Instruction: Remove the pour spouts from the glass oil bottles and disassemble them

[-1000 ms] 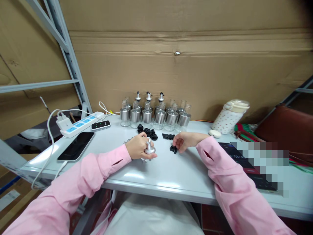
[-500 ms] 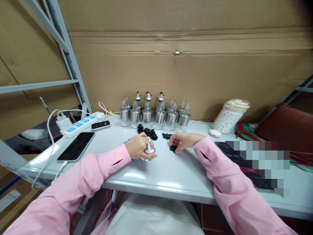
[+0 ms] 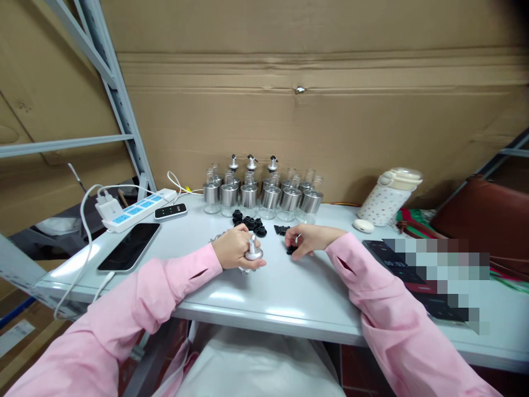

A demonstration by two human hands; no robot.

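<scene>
My left hand (image 3: 236, 251) grips a silver pourer cap (image 3: 253, 249), its narrow spout upward and its round base by my thumb. More silver pieces (image 3: 244, 269) show partly beneath that hand. Curled fingers of my right hand (image 3: 311, 240) close at the tips on a small black part (image 3: 291, 250) low over the table; its exact shape is too small to tell. Beyond my hands lie a heap of black stoppers (image 3: 250, 223) and a row of short black pieces (image 3: 281, 230). Several glass bottles with steel sleeves (image 3: 270, 197) stand behind, some topped with silver pourers (image 3: 252, 162).
Left on the white table (image 3: 256, 300) are a phone (image 3: 129, 247), a power strip (image 3: 138, 209) with cables and a small black-and-silver device (image 3: 171, 212). To the right stand a dotted flask (image 3: 388, 196), a round white case (image 3: 363, 225), a dark phone (image 3: 405, 270) and a brown bag (image 3: 487, 220).
My right fingers have shifted slightly at the small black part. The left hand keeps its hold on the pourer cap, practically unmoved.
</scene>
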